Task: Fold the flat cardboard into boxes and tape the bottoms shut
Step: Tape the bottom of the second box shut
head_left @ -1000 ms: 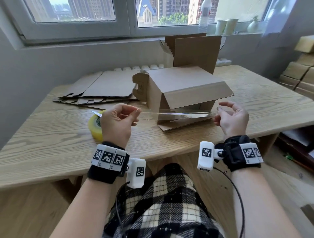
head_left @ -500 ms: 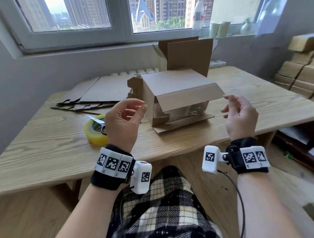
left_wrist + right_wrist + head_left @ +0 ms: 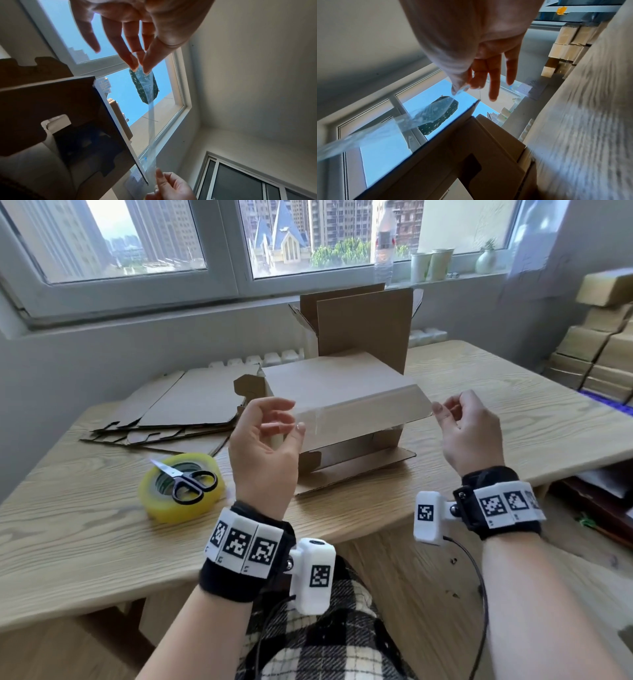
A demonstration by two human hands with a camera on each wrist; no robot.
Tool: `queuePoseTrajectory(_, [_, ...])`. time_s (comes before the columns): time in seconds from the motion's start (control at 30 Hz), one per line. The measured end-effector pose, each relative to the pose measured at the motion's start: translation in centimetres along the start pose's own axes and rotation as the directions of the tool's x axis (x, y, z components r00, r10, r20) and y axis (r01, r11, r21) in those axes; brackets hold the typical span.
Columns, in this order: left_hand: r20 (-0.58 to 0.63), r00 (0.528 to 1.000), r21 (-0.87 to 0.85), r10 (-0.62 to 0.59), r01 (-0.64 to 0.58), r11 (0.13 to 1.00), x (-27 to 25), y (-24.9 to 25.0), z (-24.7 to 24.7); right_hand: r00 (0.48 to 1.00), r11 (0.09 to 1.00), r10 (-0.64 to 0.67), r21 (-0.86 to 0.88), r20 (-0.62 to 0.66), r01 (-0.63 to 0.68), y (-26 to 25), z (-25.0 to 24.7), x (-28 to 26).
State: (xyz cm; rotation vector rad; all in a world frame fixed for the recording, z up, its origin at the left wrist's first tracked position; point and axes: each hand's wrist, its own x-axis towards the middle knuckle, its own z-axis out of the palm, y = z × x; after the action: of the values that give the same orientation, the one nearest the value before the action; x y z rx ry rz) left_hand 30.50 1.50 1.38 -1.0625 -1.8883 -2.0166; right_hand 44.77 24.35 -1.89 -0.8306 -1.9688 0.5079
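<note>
Cardboard box (image 3: 346,405) on its side mid-counter (image 3: 85,542), bottom flaps toward 6 o'clock, upper flap ajar. Clear tape strip (image 3: 151,128) raised within the last second from counter level to that flap's free edge: sealing likely next. Left hand (image 3: 265,445) pinching the 9 o'clock end, right hand (image 3: 469,429) the 3 o'clock end, strip taut. Open room at 3 o'clock; at 8 o'clock, tape roll (image 3: 181,491), scissors (image 3: 186,482) on top.

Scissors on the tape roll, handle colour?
Black handles, silver blades. The scissors lie on the yellow tape roll; shows best in the head view.
</note>
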Motion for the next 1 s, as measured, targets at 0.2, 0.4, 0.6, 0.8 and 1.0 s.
queuePoseTrajectory(0.2, [0.008,0.993,-0.206,-0.12,0.119,0.971,1.4,-1.0,0.2,0.995,0.938,0.094,0.333,0.018,-0.095,0.5,1.5,1.5])
queuePoseTrajectory(0.4, [0.072,0.966,-0.25,-0.248,0.259,0.933,2.3,-3.2,0.6,0.989,0.87,0.147,0.481,-0.032,-0.114,-0.2,4.6,1.2])
queuePoseTrajectory(0.6, [0.07,0.971,-0.219,-0.23,0.24,0.946,3.0,-4.5,-0.2,0.989,0.927,0.085,0.373,-0.117,-0.036,-0.9,5.4,1.6])
queuePoseTrajectory(0.8, [0.115,0.976,-0.186,-0.183,0.202,0.962,3.5,-4.7,-1.0,0.993,0.927,0.094,0.37,-0.068,-0.062,-1.8,4.9,2.0])
queuePoseTrajectory(1.0, [0.134,0.976,-0.083,-0.17,0.182,0.98,3.4,-5.5,-3.8,0.999,0.906,0.019,0.422,0.034,-0.032,-3.3,4.4,0.1])
